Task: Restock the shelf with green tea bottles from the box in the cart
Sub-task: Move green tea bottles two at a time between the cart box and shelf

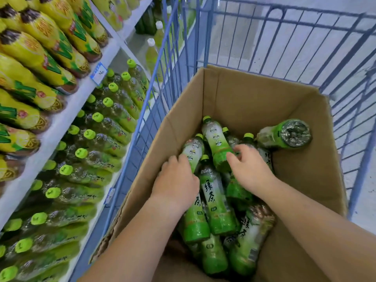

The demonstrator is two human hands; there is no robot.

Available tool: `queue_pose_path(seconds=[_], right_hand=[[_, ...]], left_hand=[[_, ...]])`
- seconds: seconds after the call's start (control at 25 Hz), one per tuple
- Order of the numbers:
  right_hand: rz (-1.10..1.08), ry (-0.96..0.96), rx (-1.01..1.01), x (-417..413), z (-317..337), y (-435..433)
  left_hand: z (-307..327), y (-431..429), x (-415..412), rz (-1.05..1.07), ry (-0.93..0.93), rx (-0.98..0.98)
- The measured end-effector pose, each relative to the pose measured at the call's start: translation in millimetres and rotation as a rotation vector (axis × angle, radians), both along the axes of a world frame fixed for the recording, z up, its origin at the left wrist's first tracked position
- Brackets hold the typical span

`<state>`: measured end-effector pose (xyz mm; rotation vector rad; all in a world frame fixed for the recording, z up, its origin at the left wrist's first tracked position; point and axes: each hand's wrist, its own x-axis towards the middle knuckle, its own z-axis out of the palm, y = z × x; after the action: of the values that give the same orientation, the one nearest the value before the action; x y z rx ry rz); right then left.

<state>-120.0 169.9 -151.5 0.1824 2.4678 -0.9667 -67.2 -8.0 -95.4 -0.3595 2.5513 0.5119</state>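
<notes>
Both hands work apart inside the box [254, 94]. The left hand [177, 180] curls its fingers over the left bottle [192, 153], at 10 o'clock in the heap. The right hand [251, 167] lays its thumb against the middle bottle [216, 143]; whether it grips, I cannot tell. It seems best to take each bottle round the body, not the cap, and lift it straight clear so its neighbours don't roll.

The green tea bottles [215, 200] are clear plastic with green wraps and lime caps. They lie jumbled in the box in the blue wire cart [198, 37]. The shelf [67, 115] at 9 o'clock holds matching rows.
</notes>
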Motion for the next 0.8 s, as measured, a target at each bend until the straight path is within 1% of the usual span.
queue_pose_path(seconds=[0.08, 0.16, 0.24, 0.28, 0.4, 0.52, 0.6, 0.68, 0.8], right_hand=[[0.035, 0.069, 0.118, -16.5, -10.4, -9.6], [0.052, 0.022, 0.164, -27.7, -20.2, -19.1], [0.078, -0.054, 0.204, -37.7, -29.0, -26.0], [0.093, -0.072, 0.233, -43.2, -33.3, -28.1], [0.155, -0.087, 0.346, -58.6, -37.5, -32.8], [0.197, -0.105, 0.402, -65.6, -35.6, -34.4], [0.189, -0.143, 0.378, -67.2, -31.2, -31.8], [0.157, -0.173, 0.309, -64.3, -29.4, -27.4], [0.135, -0.216, 0.218, -49.3, -26.9, -26.0]], left_hand=[[-6.6, 8.0, -12.5, -0.029, -0.047, -0.125], [-16.3, 12.4, -20.7, -0.057, -0.088, -0.217], [-25.1, 13.2, -26.2, -0.093, -0.113, -0.260], [-27.7, 13.3, -28.6, -0.093, -0.127, -0.248], [-30.0, 14.6, -32.1, -0.019, -0.190, -0.117], [-39.1, 16.0, -26.5, 0.101, -0.184, -0.042], [-46.8, 19.7, -17.4, 0.148, -0.193, -0.004], [-53.5, 23.4, -10.8, 0.186, -0.173, 0.029], [-59.2, 20.1, -9.6, 0.320, -0.189, 0.137]])
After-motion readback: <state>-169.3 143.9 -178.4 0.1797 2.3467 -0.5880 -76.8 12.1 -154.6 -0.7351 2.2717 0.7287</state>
